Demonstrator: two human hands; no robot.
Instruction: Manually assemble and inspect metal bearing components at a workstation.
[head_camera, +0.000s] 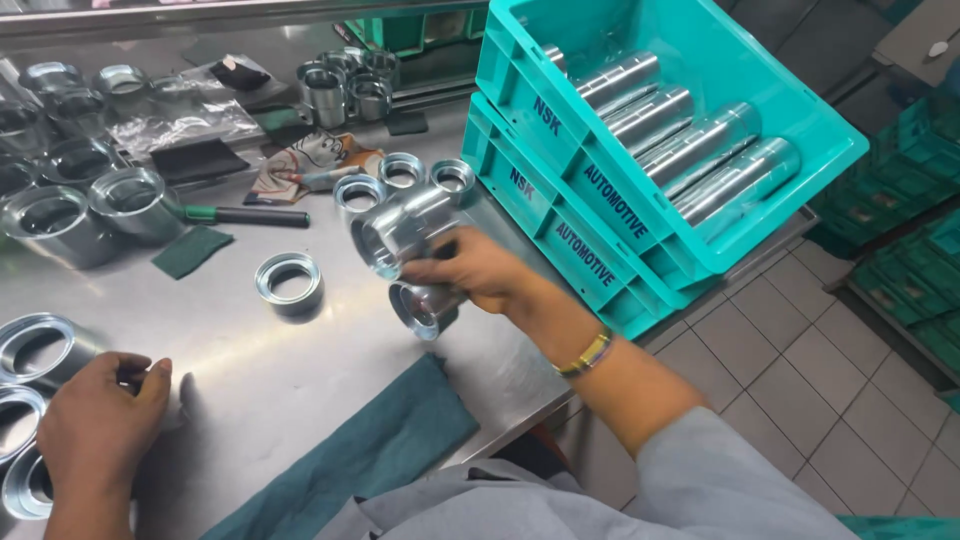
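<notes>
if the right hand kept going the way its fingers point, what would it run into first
Probably the short metal ring lying alone on the steel table; the right hand, holding a shiny metal sleeve, points left toward it, though depth is unclear.

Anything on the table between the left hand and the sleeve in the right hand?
In the head view, mostly bare steel table between the left hand and the metal sleeve held by the right hand. Only one loose metal ring lies near that line.
</notes>
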